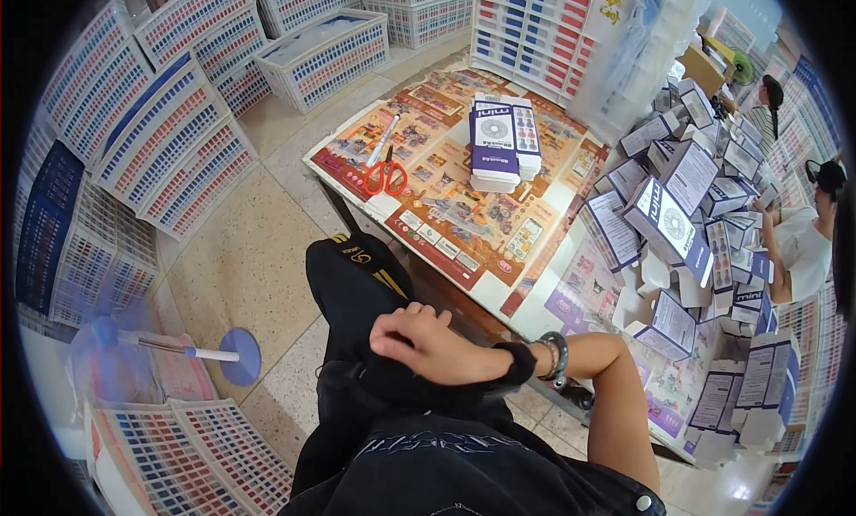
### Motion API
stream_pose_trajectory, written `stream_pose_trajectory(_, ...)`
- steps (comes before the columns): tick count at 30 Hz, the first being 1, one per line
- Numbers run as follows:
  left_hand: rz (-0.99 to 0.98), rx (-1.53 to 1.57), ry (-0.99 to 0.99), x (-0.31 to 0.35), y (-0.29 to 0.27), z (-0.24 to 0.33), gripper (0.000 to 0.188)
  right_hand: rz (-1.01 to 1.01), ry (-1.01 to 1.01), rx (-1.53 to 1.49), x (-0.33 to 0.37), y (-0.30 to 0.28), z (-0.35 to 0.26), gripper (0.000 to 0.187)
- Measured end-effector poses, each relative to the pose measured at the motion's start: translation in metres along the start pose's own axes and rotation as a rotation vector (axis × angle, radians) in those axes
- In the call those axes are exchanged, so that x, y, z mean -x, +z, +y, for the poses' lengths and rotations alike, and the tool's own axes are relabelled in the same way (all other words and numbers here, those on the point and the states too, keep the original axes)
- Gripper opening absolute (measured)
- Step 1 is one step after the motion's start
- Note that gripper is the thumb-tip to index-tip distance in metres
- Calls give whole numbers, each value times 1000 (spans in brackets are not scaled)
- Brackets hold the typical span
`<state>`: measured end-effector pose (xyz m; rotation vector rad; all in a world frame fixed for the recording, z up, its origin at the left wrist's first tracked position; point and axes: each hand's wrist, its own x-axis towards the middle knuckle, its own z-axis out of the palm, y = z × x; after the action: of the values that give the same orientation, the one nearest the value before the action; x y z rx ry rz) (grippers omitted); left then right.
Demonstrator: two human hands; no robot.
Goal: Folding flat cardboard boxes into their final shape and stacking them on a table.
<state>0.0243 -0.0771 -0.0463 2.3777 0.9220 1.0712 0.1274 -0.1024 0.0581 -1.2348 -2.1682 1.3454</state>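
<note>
One hand is showing: the right hand (428, 339) is lying over the lap, fingers loosely curled. Palm side is hiding, so can't tell if it's gripping anything. Left hand isn't showing; state and relative reach unknown. Carton stack (495, 146) is sitting on the desk (544, 289) at 1 o'clock from the right hand, well apart, long axis running roughly 12–6, near end facing the hand, desk edge lying between. Orange-handled scissors (387, 168) are lying near 12 o'clock. Carton pile (664, 217) is spreading around 2 o'clock.
</note>
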Motion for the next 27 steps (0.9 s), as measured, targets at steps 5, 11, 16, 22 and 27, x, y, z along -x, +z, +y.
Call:
stream_pose_trajectory(5,114,48,-6,1,-6,-15,32,196,-171,-846,-5,15,31,27)
stream_pose_trajectory(11,232,119,-20,30,17,4,34,92,-357,-419,11,-37,3,50)
stream_pose_trajectory(16,326,205,-33,107,22,18,36,69,-488,-164,16,-44,-1,45)
stream_pose_trajectory(22,459,309,-65,9,45,-7,38,-61,-623,103,18,-39,-1,29)
stream_pose_trajectory(27,157,325,-115,27,-3,5,44,3,-751,442,9,-29,3,26)
